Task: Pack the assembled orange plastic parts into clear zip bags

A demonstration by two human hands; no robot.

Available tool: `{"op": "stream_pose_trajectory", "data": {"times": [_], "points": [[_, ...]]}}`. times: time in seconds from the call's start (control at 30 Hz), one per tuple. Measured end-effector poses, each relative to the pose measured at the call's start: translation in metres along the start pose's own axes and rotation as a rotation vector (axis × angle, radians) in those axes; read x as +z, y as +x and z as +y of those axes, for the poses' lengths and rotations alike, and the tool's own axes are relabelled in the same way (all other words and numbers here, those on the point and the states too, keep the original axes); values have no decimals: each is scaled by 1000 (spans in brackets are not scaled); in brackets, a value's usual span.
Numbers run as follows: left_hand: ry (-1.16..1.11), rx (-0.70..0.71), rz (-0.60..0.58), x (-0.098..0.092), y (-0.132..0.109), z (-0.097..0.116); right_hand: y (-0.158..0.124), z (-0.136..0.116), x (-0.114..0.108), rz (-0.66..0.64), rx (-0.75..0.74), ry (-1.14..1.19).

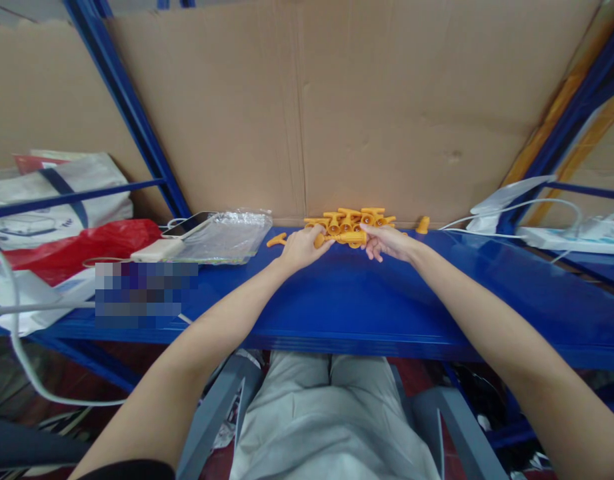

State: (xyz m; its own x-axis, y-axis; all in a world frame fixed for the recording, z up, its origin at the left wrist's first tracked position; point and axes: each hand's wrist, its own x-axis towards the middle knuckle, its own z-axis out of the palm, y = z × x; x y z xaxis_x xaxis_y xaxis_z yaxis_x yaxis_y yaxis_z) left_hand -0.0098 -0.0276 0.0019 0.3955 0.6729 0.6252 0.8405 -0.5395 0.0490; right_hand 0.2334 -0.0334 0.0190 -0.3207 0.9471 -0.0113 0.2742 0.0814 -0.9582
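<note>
At centre frame, left hand point(299, 248) and right hand point(387, 243) pinch opposite ends of one orange piece point(344, 238), steadying it level; the pile point(354, 217) lies just behind.

Bright even light, glare on blue shelf point(367, 300), edges fisheye-warped.

I couldn't read pixelated patch point(145, 293) | left hand point(301, 248) hid orange piece point(343, 237) end | power strip point(571, 239) cut by right edge

shelf point(347, 300) front free, clip pile point(351, 219) & cardbd point(387, 113) behind
</note>
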Motion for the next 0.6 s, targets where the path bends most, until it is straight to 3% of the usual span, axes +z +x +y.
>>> {"op": "stream_pose_trajectory", "data": {"times": [0.13,0.43,0.6], "points": [[0,-15,1,2,3,-5,2,6,-3,-8,-13,-66],[-44,-61,-18,6,5,-7,16,24,-7,28,-344,-112],[-90,-64,-5,4,5,-9,15,20,-6,60,-394,-133]]}}
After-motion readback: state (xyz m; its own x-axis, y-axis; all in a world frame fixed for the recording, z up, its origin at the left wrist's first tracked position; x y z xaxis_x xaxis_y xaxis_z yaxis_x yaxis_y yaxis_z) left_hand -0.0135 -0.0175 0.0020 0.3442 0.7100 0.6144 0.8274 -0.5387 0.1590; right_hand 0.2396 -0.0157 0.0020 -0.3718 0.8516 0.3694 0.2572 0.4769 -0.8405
